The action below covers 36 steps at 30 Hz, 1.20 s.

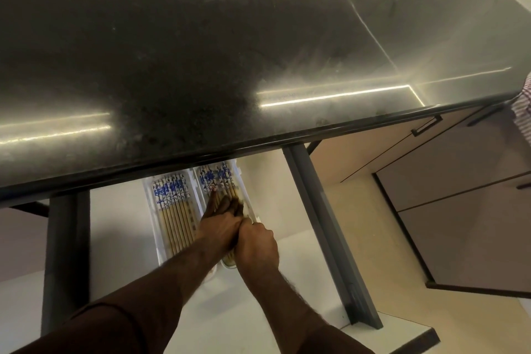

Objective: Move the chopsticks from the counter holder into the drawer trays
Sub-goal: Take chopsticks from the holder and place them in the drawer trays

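Observation:
An open white drawer (120,227) sits under the dark counter. It holds two white trays side by side. The left tray (152,224) is filled with a neat row of bamboo chopsticks (175,215) with blue-and-white patterned tops. The right tray (240,181) holds more of the same chopsticks (217,177). My left hand (219,224) lies flat on the right tray's chopsticks, fingers spread forward. My right hand (257,241) is beside it, curled around the near ends of those chopsticks. The near end of the right tray is hidden under my hands.
The black granite counter (230,66) overhangs the far part of the drawer. Grey drawer rails (324,224) run along both sides. Beige cabinet doors (431,181) with dark handles stand at the right. A striped cloth (524,106) hangs at the far right edge.

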Tool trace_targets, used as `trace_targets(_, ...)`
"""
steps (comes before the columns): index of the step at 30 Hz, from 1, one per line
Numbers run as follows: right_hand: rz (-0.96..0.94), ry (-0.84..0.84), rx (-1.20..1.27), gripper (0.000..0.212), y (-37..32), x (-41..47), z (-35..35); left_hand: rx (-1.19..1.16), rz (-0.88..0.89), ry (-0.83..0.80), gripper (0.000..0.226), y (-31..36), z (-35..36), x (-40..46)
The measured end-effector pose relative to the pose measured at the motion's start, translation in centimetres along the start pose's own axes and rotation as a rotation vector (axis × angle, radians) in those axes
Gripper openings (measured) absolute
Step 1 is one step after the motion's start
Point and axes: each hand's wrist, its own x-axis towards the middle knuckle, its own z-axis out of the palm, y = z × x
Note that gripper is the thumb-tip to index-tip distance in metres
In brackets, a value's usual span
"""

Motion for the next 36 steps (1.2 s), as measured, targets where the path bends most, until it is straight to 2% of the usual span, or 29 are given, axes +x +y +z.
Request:
trace_targets(3,-0.028,0.023,-0.013,0.034,0.4,-0.4,0.3,0.030,-0.002,0.001,0.056,0.2,-0.3,-0.1)
trace_targets(11,-0.095,0.142,-0.009,0.030,1.0,-1.2,0.1,-0.159,-0.013,0.039,0.038,-0.1,-1.0,-0.5)
trace_targets(21,-0.102,0.214,0.082,0.034,1.6,-1.8,-0.7,-0.151,0.007,0.177,0.052,-0.4,-1.5,-1.9)
trace_targets(28,-0.101,0.235,0.113,0.035,2.2,-3.3,-2.0,-0.259,-0.020,0.329,0.059,0.4,-1.9,-5.0)
trace_targets(32,-0.144,0.287,0.128,0.036,2.7,-4.7,-2.9,-0.310,-0.052,0.371,0.061,0.9,-2.8,-7.4)
trace_targets(36,-0.228,0.347,0.095,0.040,3.2,-7.0,-3.7,-0.285,-0.059,0.502,0.070,1.6,-3.6,-10.3)
